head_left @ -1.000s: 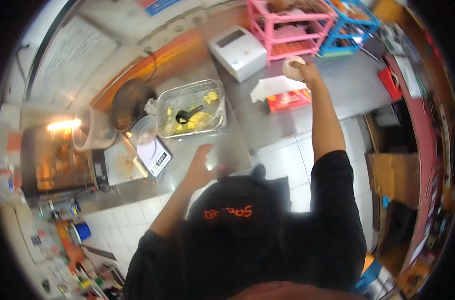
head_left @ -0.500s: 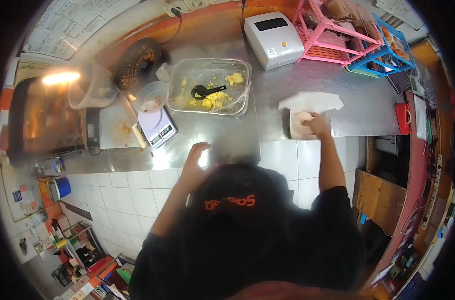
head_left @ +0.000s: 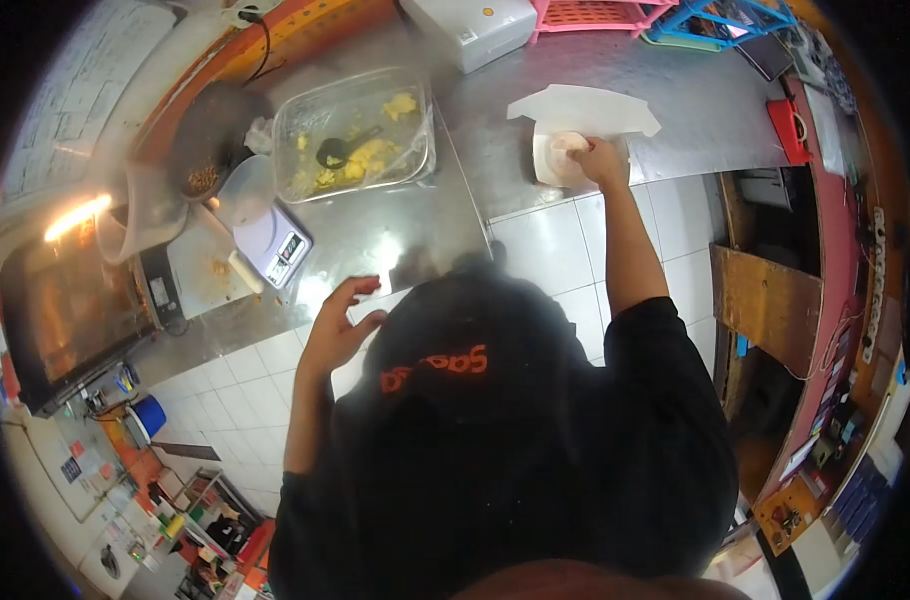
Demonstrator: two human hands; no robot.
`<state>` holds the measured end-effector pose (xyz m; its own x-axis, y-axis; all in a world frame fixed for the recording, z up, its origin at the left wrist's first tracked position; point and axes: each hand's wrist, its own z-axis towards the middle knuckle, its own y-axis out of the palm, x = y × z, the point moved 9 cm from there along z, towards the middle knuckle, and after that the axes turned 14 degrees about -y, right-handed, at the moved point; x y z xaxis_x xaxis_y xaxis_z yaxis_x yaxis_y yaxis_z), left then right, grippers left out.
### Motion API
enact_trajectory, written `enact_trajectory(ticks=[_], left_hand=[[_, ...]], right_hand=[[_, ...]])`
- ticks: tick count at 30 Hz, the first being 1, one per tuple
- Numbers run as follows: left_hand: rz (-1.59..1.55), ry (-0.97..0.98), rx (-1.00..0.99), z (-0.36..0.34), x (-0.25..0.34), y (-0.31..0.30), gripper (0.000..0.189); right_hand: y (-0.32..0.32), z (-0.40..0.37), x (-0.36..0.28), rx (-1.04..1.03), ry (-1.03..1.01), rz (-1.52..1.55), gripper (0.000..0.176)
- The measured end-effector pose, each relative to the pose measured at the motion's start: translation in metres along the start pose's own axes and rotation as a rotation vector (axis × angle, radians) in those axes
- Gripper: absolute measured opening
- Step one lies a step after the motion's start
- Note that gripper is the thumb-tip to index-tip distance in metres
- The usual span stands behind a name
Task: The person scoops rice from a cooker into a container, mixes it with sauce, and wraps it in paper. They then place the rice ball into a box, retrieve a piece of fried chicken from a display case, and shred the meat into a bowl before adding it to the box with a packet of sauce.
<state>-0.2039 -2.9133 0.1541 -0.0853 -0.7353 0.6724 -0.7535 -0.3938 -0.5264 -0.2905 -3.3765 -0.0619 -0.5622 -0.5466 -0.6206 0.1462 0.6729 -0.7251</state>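
Note:
My right hand (head_left: pixel 603 164) reaches over an open white paper box (head_left: pixel 553 170) near the counter's front edge. Its fingers close on a small pale round item (head_left: pixel 567 148), too small to name, inside the box. The box's white lid flap (head_left: pixel 585 108) lies spread behind it. My left hand (head_left: pixel 347 318) is empty in front of the counter, its fingers curved and apart. Behind it, to the left, the purple-white kitchen scale (head_left: pixel 275 248) carries a clear bowl (head_left: pixel 245 192). A clear tray (head_left: pixel 430 165) holds yellow crumbly food (head_left: pixel 373 158) and a black scoop (head_left: pixel 332 152).
A white label printer (head_left: pixel 475 30), a pink rack (head_left: pixel 603 18) and a blue rack (head_left: pixel 720 25) stand at the back. A red holder (head_left: pixel 787 130) is at the right counter end. Far left is a glowing glass-fronted oven (head_left: pixel 65 290).
The view has shifted and turned, so the counter appears higher. My left hand's fingers have spread more clearly apart. My right hand remains at the white box.

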Motion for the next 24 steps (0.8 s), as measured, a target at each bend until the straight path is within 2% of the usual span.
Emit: enact_trajectory(ticks=[2,3,6,7,8,9,10,11,13,16,17,19,20,21,24], left_hand=[[-0.063,-0.015,-0.134,-0.008,-0.005,0.003,0.034],[-0.062,-0.013,-0.131,-0.012,-0.006,0.001,0.034],[-0.417,-0.085,-0.424,-0.026,-0.006,0.010,0.018],[-0.484,-0.065,-0.484,-0.030,-0.012,0.014,0.017],[-0.403,-0.009,-0.483,-0.033,-0.011,0.015,0.018],[-0.321,0.041,-0.486,-0.038,-0.008,0.017,0.021],[-0.185,-0.025,-0.484,-0.044,-0.015,0.024,0.027],[-0.023,-0.204,-0.490,-0.048,-0.036,0.032,0.034],[0.268,-0.346,-0.508,-0.058,-0.074,0.047,0.038],[0.217,-0.285,-0.486,-0.050,-0.132,0.069,0.040],[0.207,-0.285,-0.479,-0.034,-0.178,0.090,0.040],[0.097,-0.046,-0.586,-0.011,-0.243,0.137,0.043],[0.076,-0.085,-0.545,-0.007,-0.234,0.129,0.039],[0.055,-0.122,-0.504,-0.008,-0.222,0.116,0.034],[0.002,-0.113,-0.381,-0.031,-0.240,0.079,0.033]], right_hand=[[0.000,-0.004,0.003,0.078,0.003,-0.046,0.064],[-0.002,-0.006,0.004,0.150,-0.003,-0.099,0.064],[0.001,-0.007,-0.003,0.174,-0.055,-0.246,0.065],[0.004,-0.007,-0.013,0.075,-0.109,-0.348,0.067],[0.010,-0.003,-0.007,0.159,-0.203,-0.469,0.066],[-0.012,-0.021,-0.037,0.226,-0.129,-0.418,0.060],[-0.021,-0.030,-0.036,0.447,-0.171,-0.196,0.054],[-0.033,-0.043,-0.058,0.520,-0.222,-0.200,0.052],[-0.048,-0.063,-0.095,0.594,-0.285,-0.209,0.050],[-0.044,-0.085,-0.130,0.633,-0.350,0.032,0.047],[-0.041,-0.091,-0.146,0.628,-0.362,0.029,0.047],[-0.032,-0.107,-0.189,0.615,-0.470,0.061,0.044],[-0.024,-0.114,-0.207,0.610,-0.482,0.063,0.044],[-0.015,-0.122,-0.233,0.599,-0.577,0.061,0.042],[0.023,-0.146,-0.312,0.585,-0.782,0.095,0.039]])
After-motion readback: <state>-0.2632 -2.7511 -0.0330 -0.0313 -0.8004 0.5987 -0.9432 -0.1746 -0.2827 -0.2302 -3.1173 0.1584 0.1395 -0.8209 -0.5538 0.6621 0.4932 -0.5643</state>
